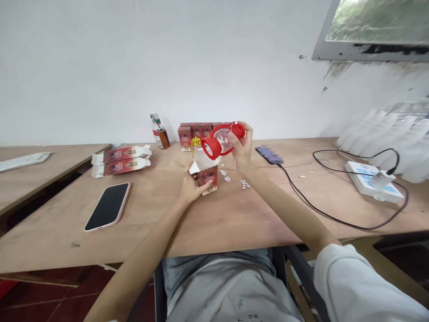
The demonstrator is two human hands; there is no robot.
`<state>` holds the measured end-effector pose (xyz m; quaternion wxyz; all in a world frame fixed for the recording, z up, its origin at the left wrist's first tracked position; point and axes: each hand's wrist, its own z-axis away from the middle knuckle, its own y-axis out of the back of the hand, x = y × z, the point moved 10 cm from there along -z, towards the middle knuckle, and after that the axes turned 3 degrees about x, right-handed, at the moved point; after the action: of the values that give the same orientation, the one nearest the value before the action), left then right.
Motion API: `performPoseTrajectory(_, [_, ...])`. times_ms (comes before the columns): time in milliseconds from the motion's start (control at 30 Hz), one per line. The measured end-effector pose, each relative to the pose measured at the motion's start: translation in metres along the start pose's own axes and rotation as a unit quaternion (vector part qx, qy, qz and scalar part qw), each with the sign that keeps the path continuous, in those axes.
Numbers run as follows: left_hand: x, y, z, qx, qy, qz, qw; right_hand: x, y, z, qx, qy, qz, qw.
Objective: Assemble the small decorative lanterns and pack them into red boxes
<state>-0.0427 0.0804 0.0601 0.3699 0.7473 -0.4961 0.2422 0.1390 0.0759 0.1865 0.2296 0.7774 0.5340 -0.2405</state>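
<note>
Above the unfolded top of a red printed box point(211, 175), in the head view, a red lantern point(222, 139) with a clear body is held tilted, its round base point(211, 148) turned down and to the left. Its upper end is gripped between the thumb and fingers of the right hand point(241, 149). The box is steadied by the left hand point(192, 187), which is clamped around it, with the thumb laid across the printed front. The white flaps point(203, 162) of the box are spread, and the lantern is not yet inside; whether its base touches a flap cannot be told.

Behind the box, a group of upright printed boxes point(196, 130) is stood near the wall point(214, 67), partly hidden by the lantern. These appear to be already made up, though whether they are filled cannot be seen. A gold-coloured lantern point(195, 143) just behind the box seems to be left unboxed. Well to the left of the box, two flattened cartons point(122, 167) are laid close together, not yet folded into shape. Just to its right, small white parts point(227, 178) and round pieces point(244, 184) are scattered.
</note>
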Motion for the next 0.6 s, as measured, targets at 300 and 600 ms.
performPoseTrajectory(300, [0.03,-0.031,0.018,-0.066,-0.032,-0.044,0.996,-0.054,-0.028,0.013,-0.327,-0.022,-0.127,0.936])
performPoseTrajectory(600, [0.023,-0.033,0.019,-0.067,-0.035,0.021,0.997,-0.031,-0.009,-0.006,-0.251,0.022,-0.011,0.968])
